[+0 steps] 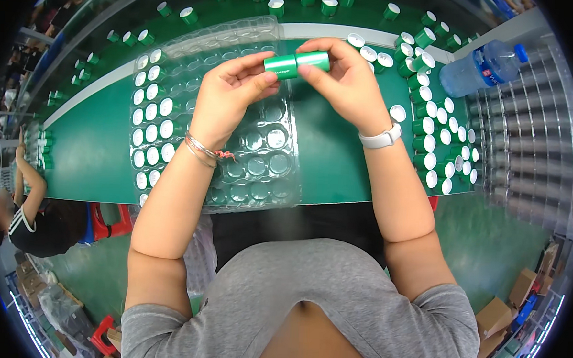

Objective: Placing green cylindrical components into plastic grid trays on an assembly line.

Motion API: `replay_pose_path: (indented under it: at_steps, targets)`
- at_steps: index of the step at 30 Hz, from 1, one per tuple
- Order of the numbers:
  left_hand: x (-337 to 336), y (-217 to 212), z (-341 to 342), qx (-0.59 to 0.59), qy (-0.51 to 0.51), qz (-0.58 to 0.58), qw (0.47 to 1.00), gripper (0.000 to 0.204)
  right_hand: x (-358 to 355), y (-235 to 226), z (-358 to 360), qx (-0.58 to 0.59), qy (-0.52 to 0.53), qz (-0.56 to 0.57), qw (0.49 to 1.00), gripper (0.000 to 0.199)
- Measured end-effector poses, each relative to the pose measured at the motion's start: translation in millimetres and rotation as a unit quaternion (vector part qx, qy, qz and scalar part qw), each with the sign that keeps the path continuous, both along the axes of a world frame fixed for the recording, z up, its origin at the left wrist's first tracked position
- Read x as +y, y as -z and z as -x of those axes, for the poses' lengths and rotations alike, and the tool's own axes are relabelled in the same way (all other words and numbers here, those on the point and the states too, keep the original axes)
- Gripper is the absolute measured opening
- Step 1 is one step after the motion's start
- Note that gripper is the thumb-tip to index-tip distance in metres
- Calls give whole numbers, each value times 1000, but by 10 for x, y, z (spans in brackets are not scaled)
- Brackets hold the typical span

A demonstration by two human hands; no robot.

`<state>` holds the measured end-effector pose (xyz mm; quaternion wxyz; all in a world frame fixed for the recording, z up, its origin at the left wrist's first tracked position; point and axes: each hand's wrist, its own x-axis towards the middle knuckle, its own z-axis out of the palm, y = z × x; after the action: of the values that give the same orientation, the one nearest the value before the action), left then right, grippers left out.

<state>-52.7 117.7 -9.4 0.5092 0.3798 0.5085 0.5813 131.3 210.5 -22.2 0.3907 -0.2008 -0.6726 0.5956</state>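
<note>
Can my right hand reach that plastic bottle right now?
Probably not freely: your right hand is gripping the green cylinder, and green containers sit between that hand and the plastic bottle.

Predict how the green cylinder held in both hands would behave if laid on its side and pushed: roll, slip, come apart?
The green cylinder would probably roll, given its round, straight sides. Its glossy highlight suggests a smooth, perhaps slippery surface. It might come apart at the dark line across its middle.
</note>
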Motion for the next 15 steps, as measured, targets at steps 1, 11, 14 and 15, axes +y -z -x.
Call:
replay_pose_path:
  at_steps: [1, 11, 14, 15]
  targets:
    - [8, -2, 3, 1, 1, -4, 1000, 37, 4, 7, -18, -11, -26, 5, 1000, 34]
    - [5, -1, 46, 9, 0, -14, 1000, 37, 40, 4, -14, -41, -23, -88, 995, 37]
    - [6, -3, 44, 13, -4, -11, 1000, 36, 33, 13, -16, -47, -19, -95, 994, 37]
    - [5, 0, 48, 14, -6, -7, 1000, 36, 35, 18, -17, -46, -18, -96, 994, 37]
